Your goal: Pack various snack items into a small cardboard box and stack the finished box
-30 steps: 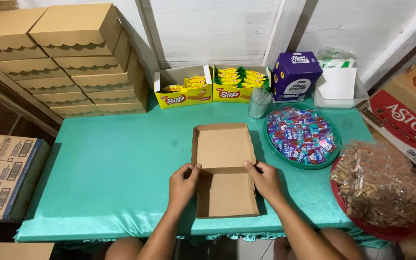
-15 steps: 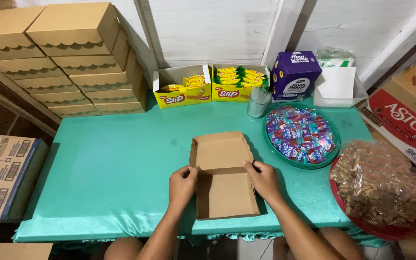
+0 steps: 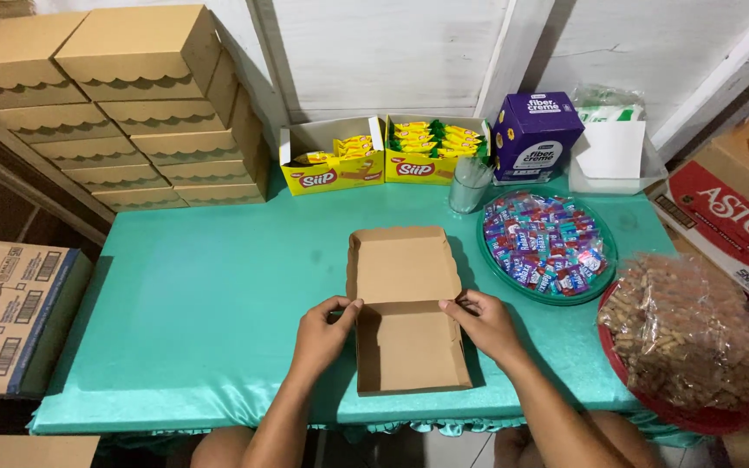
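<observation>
While I look down over the green-covered table (image 3: 201,295), I use the open brown cardboard box (image 3: 407,303) near its front edge as my landmark. Far to the left of that box, a printed carton (image 3: 10,312) stands off the table's end, and behind and to the left of it a stack of closed brown boxes (image 3: 132,113) leans by the wall. My left hand (image 3: 322,334) pinches the box's left wall at the fold where the lid hinges; my right hand (image 3: 487,322) pinches the right wall at the same fold. Behind the box sit two yellow snack cartons (image 3: 383,156); to its right a green tray of wrapped candies (image 3: 546,243), and further right a clear bag of peanuts (image 3: 682,334).
</observation>
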